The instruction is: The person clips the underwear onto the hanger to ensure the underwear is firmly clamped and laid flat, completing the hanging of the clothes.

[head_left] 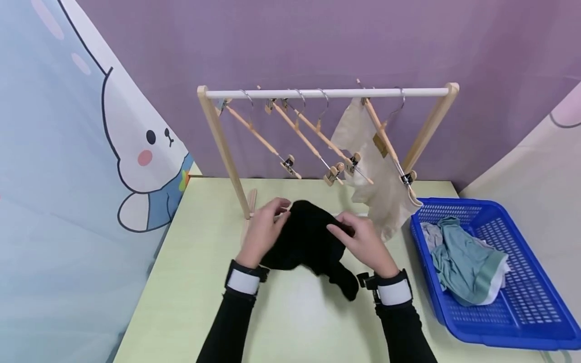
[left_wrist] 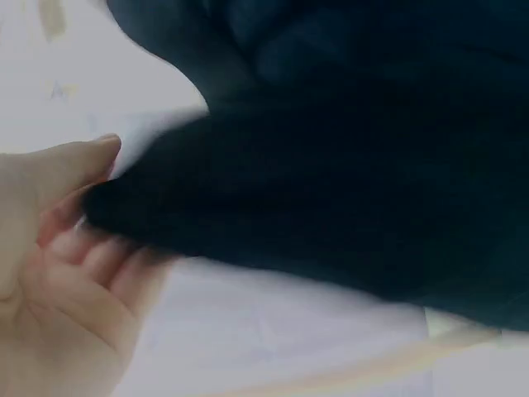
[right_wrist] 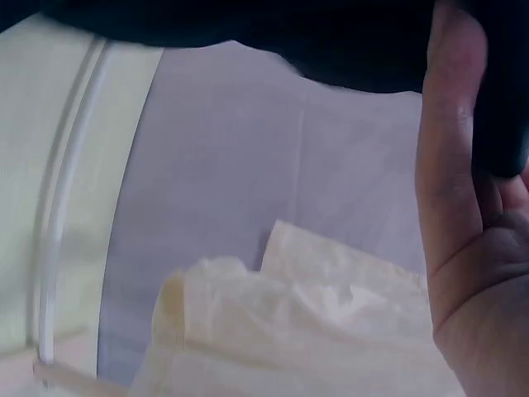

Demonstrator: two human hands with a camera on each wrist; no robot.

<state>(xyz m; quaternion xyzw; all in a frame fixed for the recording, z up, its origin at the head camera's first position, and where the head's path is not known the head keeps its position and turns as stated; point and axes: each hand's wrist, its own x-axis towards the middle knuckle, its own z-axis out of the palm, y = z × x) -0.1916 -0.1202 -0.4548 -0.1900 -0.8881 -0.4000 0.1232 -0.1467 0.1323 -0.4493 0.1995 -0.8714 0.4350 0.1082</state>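
A black garment (head_left: 308,237) is held up in front of the rack, a narrow end of it drooping toward the right wrist. My right hand (head_left: 363,242) pinches its upper right part; in the right wrist view the thumb (right_wrist: 455,124) lies against the dark cloth, with the other fingers behind. At the left edge is my left hand (head_left: 268,227), its thumb apart from the fingers. The left wrist view has the cloth (left_wrist: 331,207) overlapping those fingers, while the thumb (left_wrist: 83,165) stands off it. What kind of garment it is, I cannot tell.
Behind the garment stands a wooden rack with a white rail (head_left: 340,93). Several clip hangers (head_left: 297,128) hang there, one bearing a cream garment (head_left: 386,196). On the right, a blue basket (head_left: 540,267) contains a green garment (head_left: 467,267) and paler cloth. The tabletop (head_left: 181,307) is pale green.
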